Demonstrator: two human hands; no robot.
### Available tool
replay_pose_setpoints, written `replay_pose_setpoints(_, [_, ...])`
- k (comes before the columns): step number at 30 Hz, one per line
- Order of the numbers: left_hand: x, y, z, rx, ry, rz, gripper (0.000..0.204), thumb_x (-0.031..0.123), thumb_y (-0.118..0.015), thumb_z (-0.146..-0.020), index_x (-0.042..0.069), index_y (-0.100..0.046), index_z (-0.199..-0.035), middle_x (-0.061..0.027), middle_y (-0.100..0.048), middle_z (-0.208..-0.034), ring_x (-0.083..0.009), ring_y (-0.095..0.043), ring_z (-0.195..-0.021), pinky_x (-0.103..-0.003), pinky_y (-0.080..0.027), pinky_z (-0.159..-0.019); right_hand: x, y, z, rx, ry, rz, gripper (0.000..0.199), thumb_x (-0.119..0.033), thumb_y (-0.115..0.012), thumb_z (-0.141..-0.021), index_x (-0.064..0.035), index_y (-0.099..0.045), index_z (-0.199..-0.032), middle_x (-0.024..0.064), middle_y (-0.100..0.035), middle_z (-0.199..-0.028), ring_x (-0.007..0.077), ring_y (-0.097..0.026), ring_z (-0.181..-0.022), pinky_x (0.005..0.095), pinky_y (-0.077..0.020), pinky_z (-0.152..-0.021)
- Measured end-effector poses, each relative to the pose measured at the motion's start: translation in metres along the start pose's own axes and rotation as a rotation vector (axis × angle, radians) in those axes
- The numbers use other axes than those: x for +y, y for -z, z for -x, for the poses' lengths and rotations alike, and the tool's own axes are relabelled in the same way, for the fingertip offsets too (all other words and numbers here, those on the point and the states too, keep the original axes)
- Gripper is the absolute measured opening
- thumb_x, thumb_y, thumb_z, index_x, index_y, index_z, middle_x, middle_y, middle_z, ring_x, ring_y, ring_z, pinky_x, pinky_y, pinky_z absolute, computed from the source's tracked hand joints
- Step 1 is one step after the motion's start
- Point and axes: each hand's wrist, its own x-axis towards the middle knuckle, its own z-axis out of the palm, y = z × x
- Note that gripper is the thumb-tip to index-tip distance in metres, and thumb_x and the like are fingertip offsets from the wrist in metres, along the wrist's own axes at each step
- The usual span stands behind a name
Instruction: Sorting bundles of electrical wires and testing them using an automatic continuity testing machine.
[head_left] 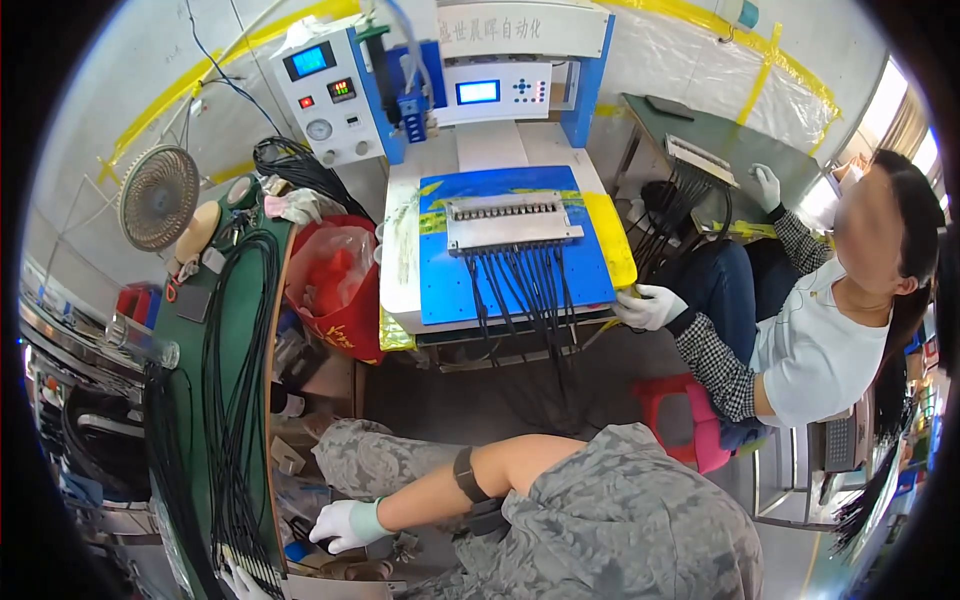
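The left hand (243, 582), in a white knit glove, is at the pale ridged strip (252, 566) near the bottom rim; the rim cuts it off, so I cannot tell whether its fingers pinch the strip or only lie against it. The right hand (350, 524), gloved in white with a pale green cuff, is beside the bench edge, fingers bent downward; whether they close on anything I cannot tell. A dark band (468, 474) circles that forearm.

The smooth green bench (205, 345) also bears a clear plastic jar (145, 343). A round-caged fan (159, 198) stands toward its far end. Just right of the bench, a glossy red bag (360, 335) crowds the gap before the blue plate (440, 290), where a slotted metal fixture (512, 226) sits. A seated co-worker's gloved hand (650, 306) is at that worktable's right corner.

The black cables (235, 390) lie lengthwise on the bench, slim, flexible and looped at the far end, their near ends meeting the strip, which the left hand partly covers.
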Motion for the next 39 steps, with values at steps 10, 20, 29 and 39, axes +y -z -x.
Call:
replay_pose_setpoints(10, [-0.014, 0.002, -0.012, -0.021, -0.353, -0.299, 0.04, 0.019, -0.032, -0.104, 0.006, -0.048, -0.139, -0.0126, -0.046, -0.145, -0.027, -0.041, -0.133, -0.037, -0.028, -0.112, 0.005, 0.016, -0.008, -0.028, -0.259, -0.19, 0.05, -0.031, -0.063, -0.079, -0.0071, -0.058, -0.122, 0.0173, -0.063, -0.108, 0.0372, -0.056, -0.104, 0.0461, -0.0456, -0.09])
replay_pose_setpoints(20, [0.017, 0.009, -0.006, -0.051, 0.034, -0.447, 0.038, 0.027, -0.039, -0.104, 0.011, -0.057, -0.135, -0.022, -0.04, -0.146, -0.0348, -0.032, -0.137, -0.039, -0.025, -0.113, 0.005, 0.034, 0.0, -0.073, -0.443, -0.405, 0.055, -0.031, -0.063, -0.081, -0.0079, -0.053, -0.131, 0.0168, -0.06, -0.122, 0.0366, -0.054, -0.114, 0.0444, -0.0433, -0.097])
replay_pose_setpoints(29, [0.012, 0.007, -0.004, 0.022, 0.216, -0.289, 0.038, 0.025, -0.039, -0.104, 0.012, -0.057, -0.135, -0.0231, -0.041, -0.144, -0.0351, -0.036, -0.135, -0.039, -0.026, -0.113, 0.007, 0.028, 0.0, -0.007, -0.478, -0.391, 0.057, -0.031, -0.063, -0.081, -0.006, -0.052, -0.131, 0.0164, -0.058, -0.125, 0.0362, -0.051, -0.118, 0.0439, -0.042, -0.1])
replay_pose_setpoints(39, [-0.015, -0.001, 0.005, 0.135, 0.228, -0.071, 0.038, 0.024, -0.038, -0.105, 0.009, -0.057, -0.134, -0.0236, -0.042, -0.143, -0.0353, -0.038, -0.134, -0.039, -0.025, -0.113, -0.001, 0.036, -0.003, -0.119, -0.532, -0.421, 0.06, -0.032, -0.063, -0.08, -0.0051, -0.05, -0.133, 0.0176, -0.056, -0.128, 0.0362, -0.051, -0.12, 0.0429, -0.042, -0.101])
